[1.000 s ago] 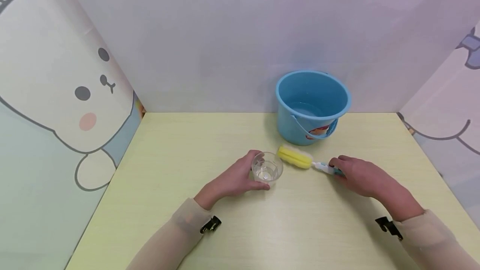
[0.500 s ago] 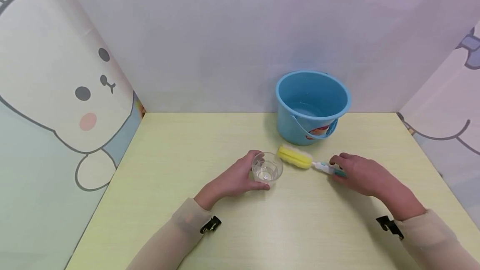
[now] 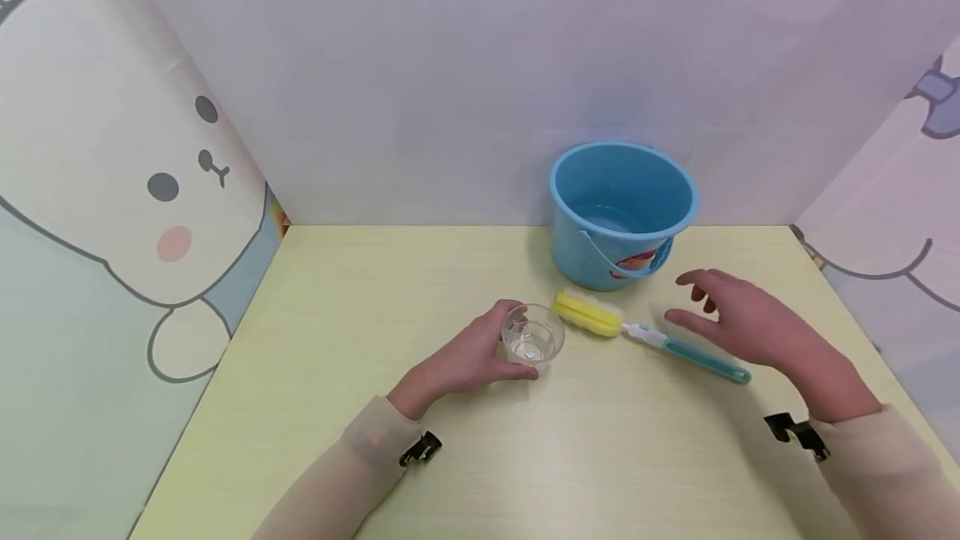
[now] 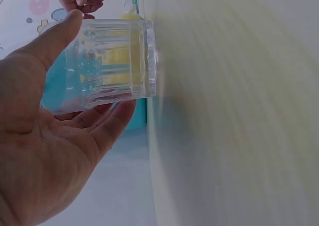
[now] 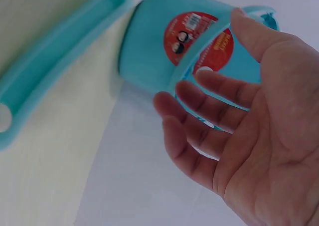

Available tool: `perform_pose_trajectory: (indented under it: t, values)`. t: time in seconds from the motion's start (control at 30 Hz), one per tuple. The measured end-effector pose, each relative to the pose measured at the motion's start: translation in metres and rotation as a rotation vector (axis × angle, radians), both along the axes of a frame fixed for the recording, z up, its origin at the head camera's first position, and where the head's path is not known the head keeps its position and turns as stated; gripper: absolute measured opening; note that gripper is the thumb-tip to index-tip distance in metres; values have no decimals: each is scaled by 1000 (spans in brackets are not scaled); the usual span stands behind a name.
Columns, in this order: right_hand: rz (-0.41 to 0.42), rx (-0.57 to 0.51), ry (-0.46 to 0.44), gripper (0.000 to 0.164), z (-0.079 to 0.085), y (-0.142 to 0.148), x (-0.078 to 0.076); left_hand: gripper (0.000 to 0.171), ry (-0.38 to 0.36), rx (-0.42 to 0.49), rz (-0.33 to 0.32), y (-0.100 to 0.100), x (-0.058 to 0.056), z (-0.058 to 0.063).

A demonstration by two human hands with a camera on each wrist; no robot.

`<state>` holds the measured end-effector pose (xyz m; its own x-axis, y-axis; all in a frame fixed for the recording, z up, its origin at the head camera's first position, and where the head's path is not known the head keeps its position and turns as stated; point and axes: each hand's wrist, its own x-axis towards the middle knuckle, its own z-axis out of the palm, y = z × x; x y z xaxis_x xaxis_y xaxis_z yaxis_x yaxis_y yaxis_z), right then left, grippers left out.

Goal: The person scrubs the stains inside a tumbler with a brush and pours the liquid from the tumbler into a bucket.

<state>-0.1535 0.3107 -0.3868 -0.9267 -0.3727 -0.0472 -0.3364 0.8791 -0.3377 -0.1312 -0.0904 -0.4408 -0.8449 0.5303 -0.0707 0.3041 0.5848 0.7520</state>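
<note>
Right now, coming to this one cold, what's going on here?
A person is at a table with their left hand holding a clear glass upright between thumb and fingers. A sponge brush lies on the table to the right of the glass, its yellow head towards the glass. The right hand holds nothing and hovers near the brush's teal handle, fingers loosely bent. A blue bucket stands just behind the brush, its carrying handle hanging down in front.

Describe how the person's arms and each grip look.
Left sleeve and right sleeve: beige, reaching the wrist. A black piece, purpose unclear, juts from each cuff. Left grip and right grip wear no gloves; no cables show.
</note>
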Motion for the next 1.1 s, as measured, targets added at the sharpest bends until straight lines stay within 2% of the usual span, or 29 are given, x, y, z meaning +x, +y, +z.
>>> perform_pose_trajectory:
  t: [0.13,0.37,0.47,0.67,0.8,1.1]
  values:
    - [-60,-113,1,72,12,3,-8,97,8,6,-5,0,0,0]
    - [-195,-280,80,68,28,5,-24,98,10,3,-5,-1,0,-1]
    - [-262,-369,71,70,36,4,-31,99,7,1,-3,-1,0,-1]
    - [-335,-547,28,73,50,-1,-48,98,12,6,-2,-1,0,-1]
    - [-371,-598,-3,77,56,-3,-60,99,13,4,-2,-1,0,0]
    - [-425,-624,-99,88,66,-5,-90,100,9,-1,5,-1,2,0]
